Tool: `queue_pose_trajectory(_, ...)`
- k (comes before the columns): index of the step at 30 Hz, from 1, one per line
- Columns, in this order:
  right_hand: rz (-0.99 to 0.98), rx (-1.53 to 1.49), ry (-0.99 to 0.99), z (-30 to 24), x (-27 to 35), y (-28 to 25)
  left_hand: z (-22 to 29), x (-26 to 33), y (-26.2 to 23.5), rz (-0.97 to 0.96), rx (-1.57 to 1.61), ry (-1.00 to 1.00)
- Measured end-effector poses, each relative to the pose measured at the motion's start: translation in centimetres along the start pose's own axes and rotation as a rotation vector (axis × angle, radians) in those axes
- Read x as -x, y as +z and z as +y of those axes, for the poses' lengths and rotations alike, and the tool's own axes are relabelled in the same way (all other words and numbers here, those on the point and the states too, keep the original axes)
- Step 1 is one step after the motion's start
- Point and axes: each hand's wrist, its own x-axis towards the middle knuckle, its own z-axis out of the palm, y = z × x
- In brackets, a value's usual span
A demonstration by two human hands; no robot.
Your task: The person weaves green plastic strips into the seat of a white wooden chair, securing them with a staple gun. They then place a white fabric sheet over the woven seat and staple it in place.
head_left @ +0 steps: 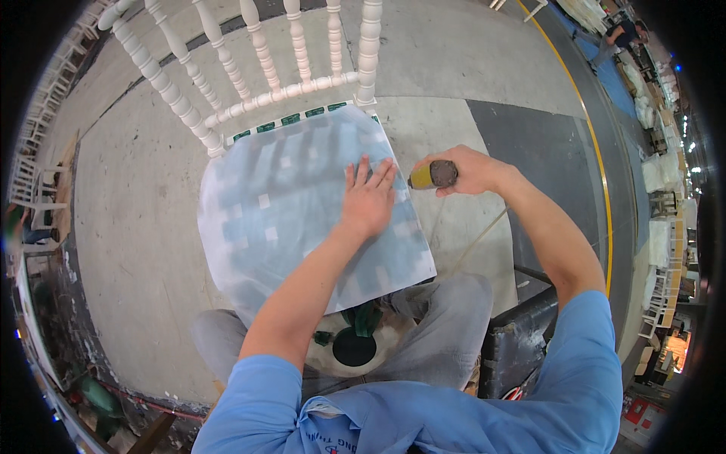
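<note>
A white chair with turned spindles (pixel 283 94) stands in front of me, its back on the far side. Thin, see-through white cloth (pixel 249 250) with a pale blue layer and small light squares covers the seat. My left hand (pixel 369 198) lies flat near the cloth's right side, fingers spread and pointing away from me. In my right hand (pixel 478 171) is a yellow-green staple gun (pixel 433 175) with a dark round end, held beside the seat's right edge. Whether its nose touches the edge is hard to see. Green patterned strips (pixel 290 119) show along the seat's back edge.
A thin hose (pixel 482 234) runs down from my right hand's side. By my right leg stands a black box-like object (pixel 522 333). White chairs (pixel 34 185) line the far left. Stacked goods and another person (pixel 620 38) are at the far right, beyond a yellow floor line (pixel 597 151).
</note>
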Motion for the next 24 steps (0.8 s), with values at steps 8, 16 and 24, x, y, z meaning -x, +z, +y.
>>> queue_pose_trajectory(8, -0.009, 0.064, 0.028, -0.4, -3.4, -2.4, -2.6, -2.8, -0.4, 0.12, -0.025, 0.023)
queue_pose_trajectory(16, -0.063, 0.069, 0.101, 0.4, -6.1, -2.2, -2.7, -3.1, -0.1, 0.146, -0.01, 0.042)
queue_pose_trajectory(24, 0.126, -0.139, 0.093, 0.0, -1.1, -3.6, -9.1, -9.0, -1.2, 0.639, 0.006, -0.099)
